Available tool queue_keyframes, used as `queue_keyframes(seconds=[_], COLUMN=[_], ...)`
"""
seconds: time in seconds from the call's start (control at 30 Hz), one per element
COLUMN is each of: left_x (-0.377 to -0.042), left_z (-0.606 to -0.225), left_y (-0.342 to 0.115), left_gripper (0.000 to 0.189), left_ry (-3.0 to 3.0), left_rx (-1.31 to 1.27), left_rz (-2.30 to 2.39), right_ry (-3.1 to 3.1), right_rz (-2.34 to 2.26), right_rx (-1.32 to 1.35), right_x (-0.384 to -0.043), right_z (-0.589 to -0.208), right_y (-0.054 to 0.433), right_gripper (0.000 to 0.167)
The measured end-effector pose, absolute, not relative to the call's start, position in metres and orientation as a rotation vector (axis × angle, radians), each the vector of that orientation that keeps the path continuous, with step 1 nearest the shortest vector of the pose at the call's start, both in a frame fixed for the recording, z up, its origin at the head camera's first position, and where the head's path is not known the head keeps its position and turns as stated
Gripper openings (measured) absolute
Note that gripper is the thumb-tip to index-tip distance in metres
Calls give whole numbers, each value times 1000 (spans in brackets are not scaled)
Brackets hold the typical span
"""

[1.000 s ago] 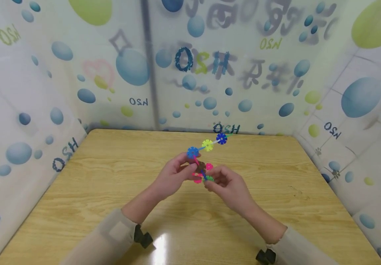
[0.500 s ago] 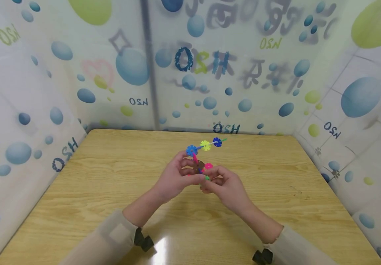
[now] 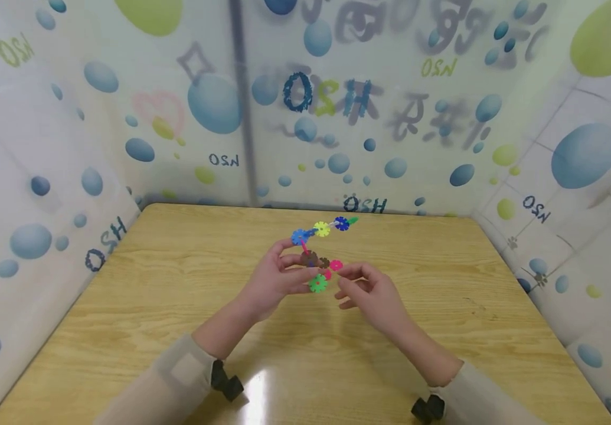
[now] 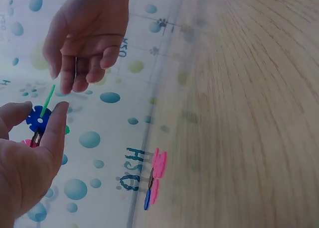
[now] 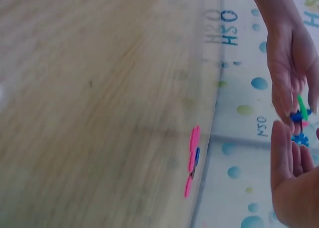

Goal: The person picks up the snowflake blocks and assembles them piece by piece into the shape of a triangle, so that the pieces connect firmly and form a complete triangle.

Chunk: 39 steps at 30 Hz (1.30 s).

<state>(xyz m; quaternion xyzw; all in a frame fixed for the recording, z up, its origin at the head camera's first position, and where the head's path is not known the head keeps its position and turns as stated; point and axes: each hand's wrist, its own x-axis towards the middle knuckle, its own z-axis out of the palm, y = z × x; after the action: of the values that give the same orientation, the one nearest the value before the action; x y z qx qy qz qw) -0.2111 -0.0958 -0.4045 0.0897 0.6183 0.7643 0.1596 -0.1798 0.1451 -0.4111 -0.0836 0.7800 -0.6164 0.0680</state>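
My left hand [image 3: 268,283] holds a joined chain of notched plastic snowflake discs between its thumb and fingers. Its upper arm runs from a light blue disc [image 3: 299,237] through a yellow disc [image 3: 322,229] to a dark blue disc [image 3: 342,224] with a green tip. Lower down are a brown disc [image 3: 309,258], a pink disc [image 3: 336,265] and a green disc [image 3: 318,283]. Just right of the pink disc, my right hand [image 3: 374,298] has loosely bent fingers; in the left wrist view nothing shows in that hand [image 4: 92,39]. Fingers hide part of the chain.
Both hands are above a wooden table [image 3: 177,254], bounded by printed curtains [image 3: 294,159]. In the left wrist view, pink discs [image 4: 159,163] with a blue and a brown piece appear by the table edge; whether they rest there is unclear.
My right fingers have drawn back to the right from the lower pieces. The green disc now faces the camera under my left thumb, and the chain has shifted slightly left.
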Motion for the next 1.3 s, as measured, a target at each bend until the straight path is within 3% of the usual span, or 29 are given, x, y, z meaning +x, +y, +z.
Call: queue_keyframes(seconds=[0.47, 0.8, 1.03, 1.3], left_x=[-213, -213, -215, -215], left_z=[-407, -407, -406, -408], left_y=[-103, -107, -110, -110], left_gripper=[72, 73, 73, 73], left_ry=[1721, 1726, 1720, 1712], left_rx=[257, 237, 256, 267], left_rz=[2211, 2184, 2165, 2140], right_ry=[2462, 2541, 2621, 2627], right_rz=[-1173, -870, -736, -739], right_rx=[-408, -485, -486, -470], right_x=[-238, -250, -249, -249], right_z=[-436, -443, -442, -448], right_y=[153, 129, 121, 121], right_gripper=[28, 56, 39, 36])
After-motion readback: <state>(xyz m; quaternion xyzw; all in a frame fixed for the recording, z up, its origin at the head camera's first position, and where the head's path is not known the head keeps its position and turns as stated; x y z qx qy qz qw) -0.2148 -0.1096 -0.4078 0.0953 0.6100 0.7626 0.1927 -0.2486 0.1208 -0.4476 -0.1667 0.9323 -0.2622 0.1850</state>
